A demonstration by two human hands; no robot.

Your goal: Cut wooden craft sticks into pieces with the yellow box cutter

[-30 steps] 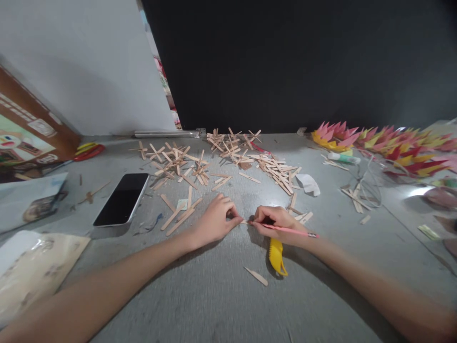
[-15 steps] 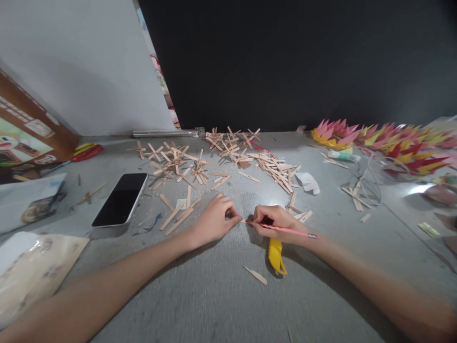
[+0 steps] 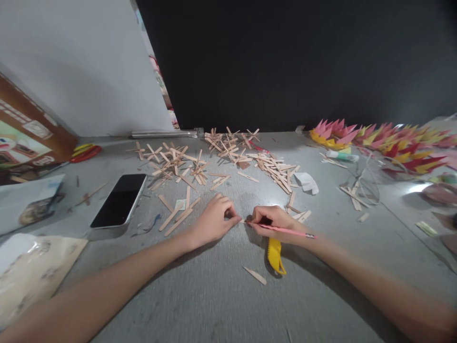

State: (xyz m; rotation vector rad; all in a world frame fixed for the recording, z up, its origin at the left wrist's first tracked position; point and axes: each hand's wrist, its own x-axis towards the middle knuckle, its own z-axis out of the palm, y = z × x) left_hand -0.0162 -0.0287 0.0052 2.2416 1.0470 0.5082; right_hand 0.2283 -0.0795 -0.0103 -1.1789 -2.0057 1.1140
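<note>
Near the middle of the grey table, my left hand pinches the end of a small wooden piece. My right hand is closed around a pink pencil, its tip at the right end of that piece. Part of the wood is hidden by my fingers. Just below my right hand lies a yellow cutter. A pointed wood sliver rests nearer to me. Beyond my hands is a pile of wooden sticks.
Crossed sticks lie at the back. A black-screened phone is on the left, with a plastic packet nearer. Pink and yellow paper flowers, a glue stick and a cable stand at the right. A crumpled tissue lies behind my right hand.
The view has shifted very slightly. Both hands keep their hold, and the pencil's rear end has moved a little to the left.
</note>
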